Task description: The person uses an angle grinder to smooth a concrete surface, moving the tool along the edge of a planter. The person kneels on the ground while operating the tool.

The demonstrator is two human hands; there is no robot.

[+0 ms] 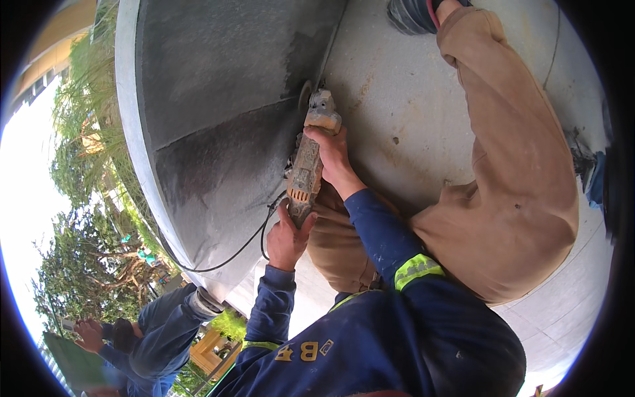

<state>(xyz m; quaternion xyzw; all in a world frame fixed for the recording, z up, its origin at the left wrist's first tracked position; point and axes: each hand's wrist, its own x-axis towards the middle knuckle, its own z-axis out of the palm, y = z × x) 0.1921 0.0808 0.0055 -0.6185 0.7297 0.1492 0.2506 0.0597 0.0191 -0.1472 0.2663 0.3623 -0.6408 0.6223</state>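
A dusty angle grinder (pixel 305 173) is held in both hands, its head pointing up and away from me. My right hand (pixel 335 157) is wrapped round the body just behind the gear head. My left hand (pixel 288 239) grips the rear end of the handle. The thin grinding disc (pixel 305 99) stands edge-on at the dark grey stone panel (pixel 225 126), close to where a seam meets the floor joint; whether it touches the stone I cannot tell. From the rear of the grinder a black power cord (pixel 221 266) loops off to the left.
Pale dusty floor (pixel 410 126) lies right of the panel. My bent leg in brown trousers (pixel 509 178) rests there. The panel's light edge (pixel 134 139) borders plants (pixel 86 172). Another person in blue (pixel 162 331) is at lower left.
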